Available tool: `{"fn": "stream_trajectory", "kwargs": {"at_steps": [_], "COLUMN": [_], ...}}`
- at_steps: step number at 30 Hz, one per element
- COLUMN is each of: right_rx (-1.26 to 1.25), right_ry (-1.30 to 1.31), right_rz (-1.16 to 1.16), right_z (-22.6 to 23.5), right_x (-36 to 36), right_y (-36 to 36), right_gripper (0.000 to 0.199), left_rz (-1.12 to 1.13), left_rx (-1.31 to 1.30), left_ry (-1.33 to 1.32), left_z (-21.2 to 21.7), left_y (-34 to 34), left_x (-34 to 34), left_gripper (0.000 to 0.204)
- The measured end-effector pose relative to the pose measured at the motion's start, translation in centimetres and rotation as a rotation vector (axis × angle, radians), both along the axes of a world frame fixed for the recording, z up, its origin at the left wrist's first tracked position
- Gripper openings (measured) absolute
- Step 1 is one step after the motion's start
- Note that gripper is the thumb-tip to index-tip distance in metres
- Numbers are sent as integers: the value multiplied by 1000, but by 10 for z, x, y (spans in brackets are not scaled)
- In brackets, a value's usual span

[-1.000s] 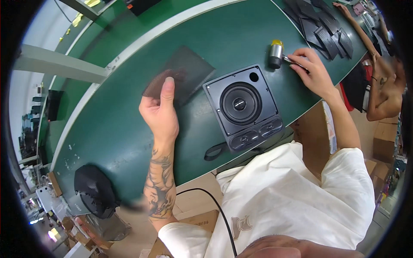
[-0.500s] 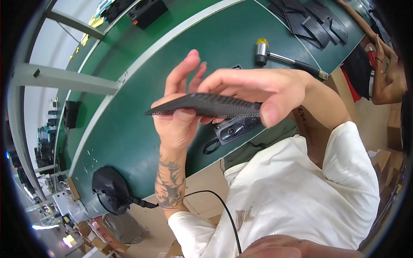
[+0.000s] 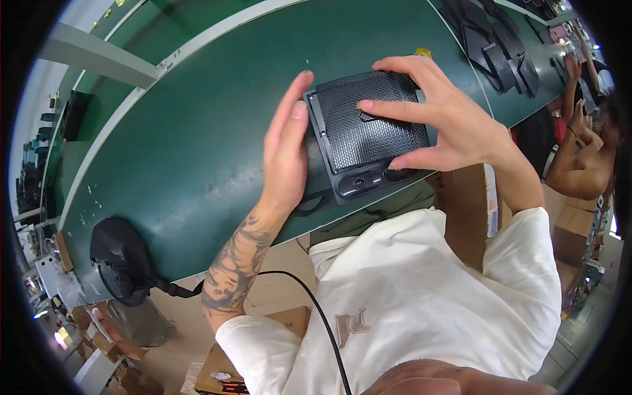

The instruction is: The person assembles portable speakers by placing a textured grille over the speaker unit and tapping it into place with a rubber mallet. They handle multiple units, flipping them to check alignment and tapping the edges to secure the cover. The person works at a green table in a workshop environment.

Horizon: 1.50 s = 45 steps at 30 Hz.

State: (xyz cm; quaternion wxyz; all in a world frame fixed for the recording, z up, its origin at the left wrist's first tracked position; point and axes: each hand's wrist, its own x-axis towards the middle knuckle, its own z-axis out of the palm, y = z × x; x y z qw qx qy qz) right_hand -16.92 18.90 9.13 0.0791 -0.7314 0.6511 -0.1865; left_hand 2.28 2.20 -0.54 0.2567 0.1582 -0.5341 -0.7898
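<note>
One mesh grille (image 3: 352, 141) | right hand (image 3: 457, 122) on top | left hand (image 3: 286, 158) just beside

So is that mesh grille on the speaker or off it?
On top, but not squarely: the mesh grille lies over the speaker, leaving a strip of frame bare on the left. Whether it's fastened: cannot tell.

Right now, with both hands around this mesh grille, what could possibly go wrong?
The mesh grille might sit crooked: a strip of the black box's frame shows along its left side. The right hand's thumb, near the grille's lower right corner, could perhaps get pinched. The box also lies close to the near edge of the green table, so a careless pull might slide it over.
</note>
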Motion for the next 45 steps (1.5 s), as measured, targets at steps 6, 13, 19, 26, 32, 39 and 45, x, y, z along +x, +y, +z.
{"fn": "stream_trajectory", "kwargs": {"at_steps": [6, 13, 19, 26, 32, 39, 45], "right_rx": [-2, 12, 23, 46, 42, 42, 92], "right_ry": [-6, -28, -15, -13, -8, 3, 73], "right_rz": [15, 33, 40, 55, 62, 75, 99], "right_z": [-5, -10, -11, -9, -10, -11, 0], "right_x": [2, -1, -1, -3, -2, -3, -3], "right_y": [-7, -5, -7, -8, -7, -9, -14], "right_gripper": [74, 73, 74, 77, 78, 78, 75], "left_rz": [-50, -43, -43, -37, -33, 0, 42], "left_rx": [-12, -100, -110, -139, -161, 106, 301], "left_ry": [24, -31, -21, -38, -46, 19, -83], "left_z": [-10, -10, -12, -11, -12, -6, 11], "left_y": [-1, 0, 0, -1, -2, 2, 6], "left_x": [0, 0, -1, 0, 0, -5, -28], "left_gripper": [52, 53, 53, 53, 53, 51, 40]}}
